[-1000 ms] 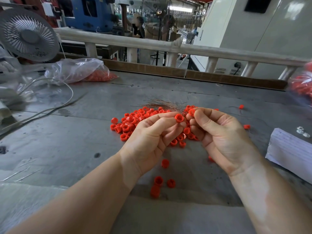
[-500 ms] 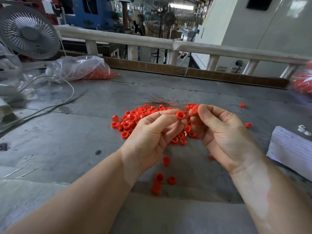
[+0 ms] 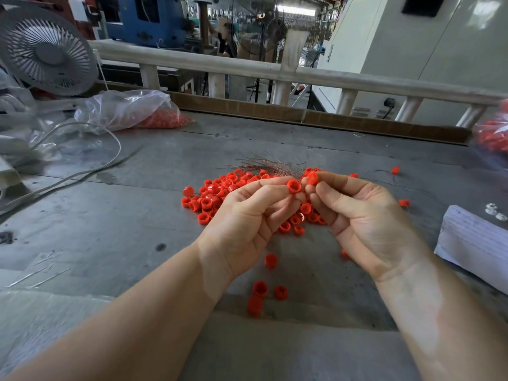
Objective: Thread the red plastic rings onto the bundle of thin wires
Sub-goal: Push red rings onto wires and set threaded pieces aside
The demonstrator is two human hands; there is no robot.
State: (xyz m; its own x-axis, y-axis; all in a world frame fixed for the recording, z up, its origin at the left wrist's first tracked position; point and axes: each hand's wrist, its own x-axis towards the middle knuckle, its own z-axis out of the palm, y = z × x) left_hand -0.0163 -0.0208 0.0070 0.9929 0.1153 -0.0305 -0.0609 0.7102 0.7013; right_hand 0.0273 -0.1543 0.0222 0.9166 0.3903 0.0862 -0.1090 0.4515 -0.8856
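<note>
A pile of red plastic rings (image 3: pixel 217 198) lies on the grey table (image 3: pixel 110 215). My left hand (image 3: pixel 247 218) pinches one red ring (image 3: pixel 293 186) between thumb and forefinger. My right hand (image 3: pixel 365 218) pinches a second red ring (image 3: pixel 312 178) at its fingertips, close beside the first. A bundle of thin coppery wires (image 3: pixel 264 164) fans out to the left behind the fingertips; where it is held is hidden by the fingers. Three loose rings (image 3: pixel 259 294) lie near my wrists.
A plastic bag of red rings (image 3: pixel 132 111) and a white fan (image 3: pixel 46 53) stand at the back left, with a white cable (image 3: pixel 90 171) trailing across. A stack of white paper (image 3: pixel 472 240) lies at the right. Another bag of rings (image 3: pixel 493 133) sits far right.
Both hands stay close together over the pile. The ring in my right hand now shows more clearly at the fingertips, next to the left hand's ring.
</note>
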